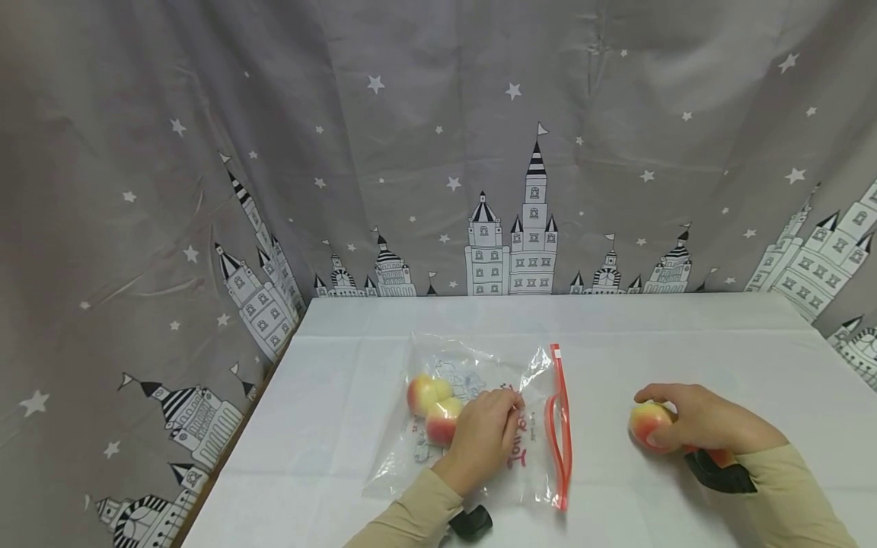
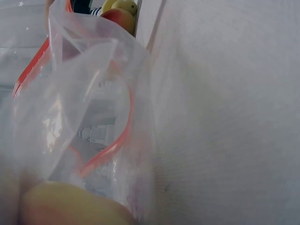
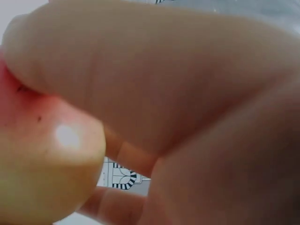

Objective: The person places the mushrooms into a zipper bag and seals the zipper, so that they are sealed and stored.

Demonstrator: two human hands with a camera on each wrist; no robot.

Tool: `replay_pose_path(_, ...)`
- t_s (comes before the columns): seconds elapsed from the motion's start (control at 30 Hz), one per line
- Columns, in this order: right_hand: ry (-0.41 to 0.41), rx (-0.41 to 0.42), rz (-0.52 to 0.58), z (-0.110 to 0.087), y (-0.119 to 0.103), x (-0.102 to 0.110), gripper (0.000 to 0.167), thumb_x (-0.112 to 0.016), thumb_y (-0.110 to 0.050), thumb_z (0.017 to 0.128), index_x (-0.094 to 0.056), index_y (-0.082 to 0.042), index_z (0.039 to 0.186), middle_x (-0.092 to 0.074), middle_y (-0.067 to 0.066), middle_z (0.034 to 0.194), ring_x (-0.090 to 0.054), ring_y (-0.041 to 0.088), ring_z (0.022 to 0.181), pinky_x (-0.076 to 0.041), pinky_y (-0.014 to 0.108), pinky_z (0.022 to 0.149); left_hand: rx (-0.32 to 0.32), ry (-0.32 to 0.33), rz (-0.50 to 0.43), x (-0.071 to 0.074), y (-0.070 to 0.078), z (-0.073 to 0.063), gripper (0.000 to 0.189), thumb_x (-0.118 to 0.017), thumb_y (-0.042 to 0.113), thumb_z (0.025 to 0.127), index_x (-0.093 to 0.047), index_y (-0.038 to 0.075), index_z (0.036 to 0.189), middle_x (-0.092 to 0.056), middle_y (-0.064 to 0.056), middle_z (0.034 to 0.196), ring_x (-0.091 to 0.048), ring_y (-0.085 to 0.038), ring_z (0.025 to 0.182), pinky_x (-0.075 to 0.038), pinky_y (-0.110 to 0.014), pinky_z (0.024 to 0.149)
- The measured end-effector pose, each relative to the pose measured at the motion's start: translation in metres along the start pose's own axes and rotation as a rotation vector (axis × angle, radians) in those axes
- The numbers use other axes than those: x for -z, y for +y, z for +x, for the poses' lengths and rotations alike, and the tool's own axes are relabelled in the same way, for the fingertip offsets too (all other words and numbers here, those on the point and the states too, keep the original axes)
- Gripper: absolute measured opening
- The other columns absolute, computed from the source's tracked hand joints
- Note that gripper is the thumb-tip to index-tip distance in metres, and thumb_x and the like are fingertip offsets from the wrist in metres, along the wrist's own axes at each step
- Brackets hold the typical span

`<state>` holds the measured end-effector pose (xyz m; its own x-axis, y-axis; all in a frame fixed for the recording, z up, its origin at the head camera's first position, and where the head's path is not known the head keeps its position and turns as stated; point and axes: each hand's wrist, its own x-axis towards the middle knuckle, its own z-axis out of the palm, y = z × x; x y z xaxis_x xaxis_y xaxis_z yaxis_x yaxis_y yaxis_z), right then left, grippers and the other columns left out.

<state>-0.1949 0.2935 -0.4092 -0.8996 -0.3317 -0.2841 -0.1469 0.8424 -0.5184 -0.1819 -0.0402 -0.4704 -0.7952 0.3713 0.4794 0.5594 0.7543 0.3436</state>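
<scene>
A clear zip bag [image 1: 537, 476] with a red slider edge lies flat in the middle of the table, its mouth to the right and gaping a little. Several red-and-yellow peaches [image 1: 441, 428] lie in its left part. My left hand [image 1: 483, 430] lies over the bag, curled fingers gripping its upper film; the fingertips are partly hidden. In the left wrist view the bag's red-edged mouth [image 2: 110, 150] stands apart, with a peach [image 2: 70, 206] close below. To the right of the bag, my right hand [image 1: 709, 418] grips another peach [image 1: 646, 426] between thumb and fingers.
Under the right wrist, a further red-orange fruit [image 1: 722, 457] shows partly beside the black wrist camera [image 1: 719, 473]. A white cloth covers the table [image 1: 329, 426]. Behind and to the left hangs a grey curtain [image 1: 411, 152] with castles and stars.
</scene>
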Motion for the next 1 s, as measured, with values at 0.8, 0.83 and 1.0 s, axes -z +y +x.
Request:
replay_pose_path(0.8,0.308,0.297,-0.035,0.015,-0.007,-0.018,0.049,-0.087,-0.025,0.077,-0.068,-0.005,0.117,-0.070,0.005,0.107,-0.057,0.005,0.085,-0.049,0.024,0.071,0.011,-0.005,-0.001,0.000,0.000,0.000,0.004,-0.059,0.018,0.100,-0.062,0.018,0.099,-0.066,0.006,0.087,-0.055,-0.010,0.079,-0.043,-0.020,0.068)
replay_pose_path(0.83,0.325,0.311,-0.028,0.016,-0.008,-0.020,0.048,-0.087,-0.025,0.076,-0.068,-0.006,0.117,-0.070,0.004,0.107,-0.057,0.004,0.086,-0.050,0.025,0.072,0.010,-0.003,0.000,0.000,0.000,0.000,0.004,-0.058,0.018,0.100,-0.062,0.018,0.099,-0.066,0.006,0.087,-0.056,-0.010,0.078,-0.043,-0.020,0.068)
replay_pose_path(1.0,0.370,0.355,-0.006,0.020,-0.017,-0.030,0.044,-0.087,-0.024,0.077,-0.069,-0.015,0.115,-0.069,-0.002,0.110,-0.056,0.005,0.095,-0.052,0.029,0.082,0.004,0.011,-0.012,0.000,0.000,0.000,0.003,-0.059,0.017,0.099,-0.062,0.018,0.097,-0.065,0.006,0.087,-0.055,-0.009,0.079,-0.044,-0.020,0.069)
